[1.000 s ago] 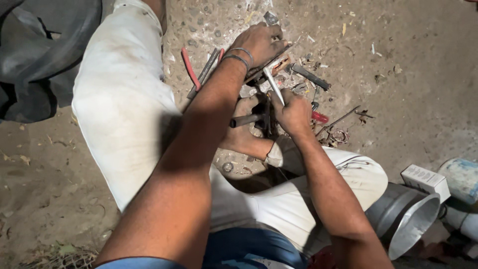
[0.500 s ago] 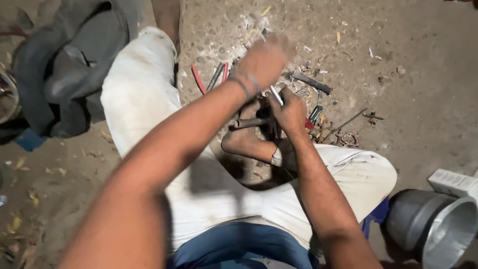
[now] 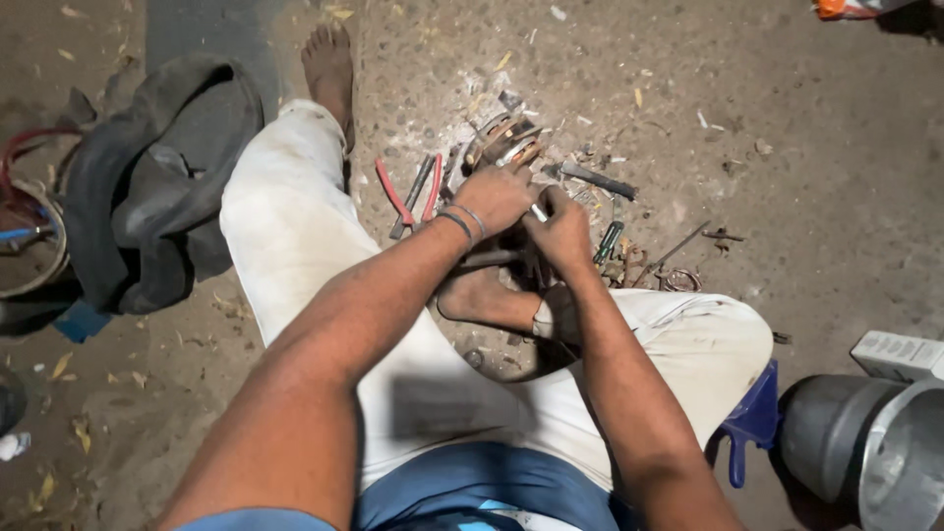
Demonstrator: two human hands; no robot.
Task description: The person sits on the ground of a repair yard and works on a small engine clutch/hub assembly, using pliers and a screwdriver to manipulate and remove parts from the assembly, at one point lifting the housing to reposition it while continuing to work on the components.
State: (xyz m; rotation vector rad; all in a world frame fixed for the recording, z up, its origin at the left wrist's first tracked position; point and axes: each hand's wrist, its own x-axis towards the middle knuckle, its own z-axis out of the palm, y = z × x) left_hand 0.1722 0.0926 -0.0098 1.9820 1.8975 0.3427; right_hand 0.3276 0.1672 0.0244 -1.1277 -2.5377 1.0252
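I sit on the ground with my right foot (image 3: pixel 482 295) tucked in front of me. My left hand (image 3: pixel 497 197), with thin bangles at the wrist, is curled down over a dark metal part (image 3: pixel 487 259) resting by that foot. My right hand (image 3: pixel 562 231) sits right beside it, closed on a thin silver tool (image 3: pixel 538 211) whose tip pokes out between the two hands. Just beyond the hands lies a round motor part with copper windings (image 3: pixel 501 143). What the fingers cover of the dark part is hidden.
Red-handled pliers (image 3: pixel 408 192), a dark screwdriver (image 3: pixel 600 180), a green-handled tool (image 3: pixel 610 241) and small scraps lie on the dirt floor. A black rubber tube (image 3: pixel 157 187) is heaped at left. Metal pots (image 3: pixel 865 442), a white box (image 3: pixel 900 354) and a blue stool (image 3: pixel 752 423) stand at right.
My left hand has drawn back from over the tool pile and come down next to my right hand. The view has tilted, showing more floor and my left foot.
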